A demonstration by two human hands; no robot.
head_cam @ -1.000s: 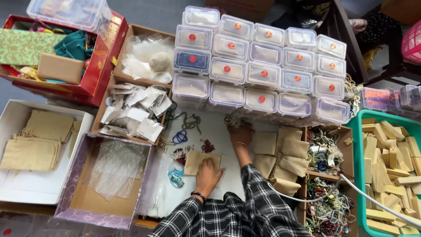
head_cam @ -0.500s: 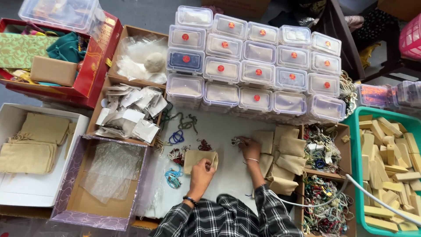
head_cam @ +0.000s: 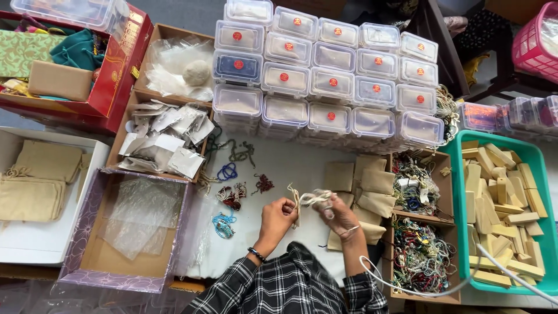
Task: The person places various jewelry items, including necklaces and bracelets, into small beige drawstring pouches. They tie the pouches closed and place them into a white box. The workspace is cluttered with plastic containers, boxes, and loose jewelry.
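Note:
My left hand (head_cam: 278,215) and my right hand (head_cam: 336,213) are raised together over the white work surface (head_cam: 290,160). Between them they hold a small beige drawstring pouch (head_cam: 307,200), its cords sticking out between the fingers. Just right of my right hand lies a heap of the same beige pouches (head_cam: 367,185). Small bead bracelets, a blue one (head_cam: 227,171) and a dark red one (head_cam: 232,196), lie to the left of my left hand.
Stacked clear lidded boxes (head_cam: 325,75) fill the back. A green crate of wooden pieces (head_cam: 505,192) is at the right, a box of tangled bracelets (head_cam: 421,256) beside it. On the left stand a cardboard box of plastic bags (head_cam: 136,224), a box of small packets (head_cam: 165,139) and a white tray of beige pouches (head_cam: 35,180).
My right hand came back from the pouch heap and my left lifted a pouch off the surface. Both hands now meet on it in the middle.

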